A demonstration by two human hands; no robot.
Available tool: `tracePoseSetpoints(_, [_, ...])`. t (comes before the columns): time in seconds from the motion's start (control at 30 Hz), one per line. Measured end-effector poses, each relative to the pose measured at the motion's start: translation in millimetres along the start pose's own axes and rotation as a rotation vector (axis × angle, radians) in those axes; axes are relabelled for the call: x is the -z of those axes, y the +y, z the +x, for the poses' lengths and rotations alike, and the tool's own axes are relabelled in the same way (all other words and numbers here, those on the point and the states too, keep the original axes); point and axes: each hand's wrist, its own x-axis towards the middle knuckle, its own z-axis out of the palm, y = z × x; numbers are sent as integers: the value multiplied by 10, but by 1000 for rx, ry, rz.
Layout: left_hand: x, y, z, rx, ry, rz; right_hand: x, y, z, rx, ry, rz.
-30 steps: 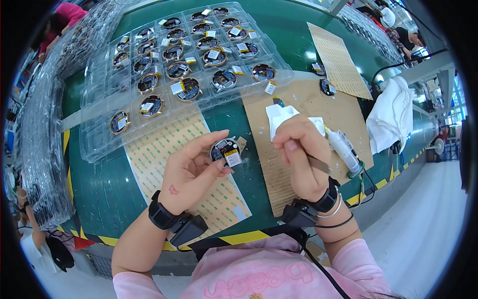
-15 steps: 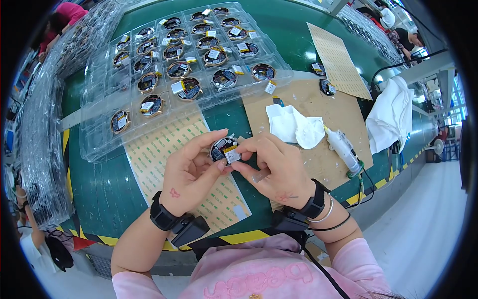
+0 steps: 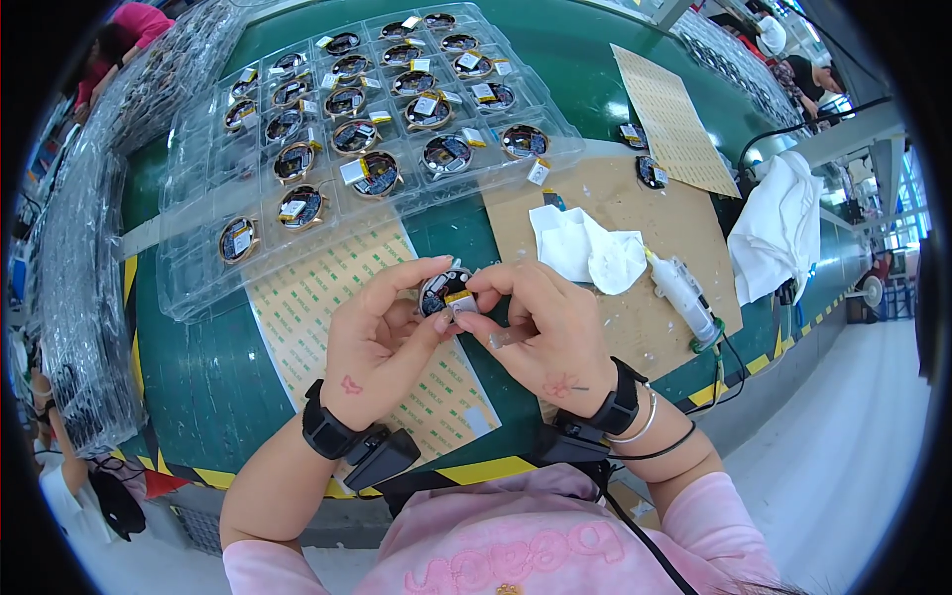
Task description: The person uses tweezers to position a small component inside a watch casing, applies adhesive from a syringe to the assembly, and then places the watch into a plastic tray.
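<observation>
Above the paper sheet, a round watch case (image 3: 434,292) with an exposed circuit board is tilted up in my left hand (image 3: 372,342). The left fingers and thumb close around its rim. At the case's lower right sits a small silver battery (image 3: 460,301) with a yellow end. My right hand (image 3: 555,342) pinches that battery at its edge, thumb below and forefinger above. Something small and translucent (image 3: 502,338) shows by the right thumb; its kind is unclear. The fingertips partly hide the battery and the case's right side.
A clear compartment tray (image 3: 213,283) with several watch cases lies ahead. Beneath my hands is a printed adhesive sheet (image 3: 317,327). To the right are cardboard (image 3: 635,337), white cloths (image 3: 585,248), a white glue-gun-like tool (image 3: 684,297) with a cable, and two loose round modules (image 3: 651,173).
The right fingers have shifted slightly left, and the battery has tipped closer into the case, showing less of its face. The left hand still grips the case in the same place.
</observation>
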Motion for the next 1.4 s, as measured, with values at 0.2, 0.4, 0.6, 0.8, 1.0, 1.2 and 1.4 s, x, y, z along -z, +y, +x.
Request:
tracePoseSetpoints(0.2, [-5,-10,-9,3,-2,-53,-15,-34,4,-55,38,65])
tracePoseSetpoints(0.4, [-18,-18,2,-29,-14,-26,-11,-34,20,-14,50,44])
tracePoseSetpoints(0.6, [-23,-12,0,-16,14,18,-59,-11,47,34,106,20])
tracePoseSetpoints(0.8, [-38,-9,28,-8,74,-71,-152,34,68,43,141,66])
tracePoseSetpoints(1.0, [-11,54,39,24,88,-46,-135,-8,90,90,128,25])
tracePoseSetpoints(1.2, [3,26,32,-24,68,-69,-125,16,75,75,111,-10])
tracePoseSetpoints(1.4, [-16,-1,38,-27,78,-99,-133,18,76,166,140,-94])
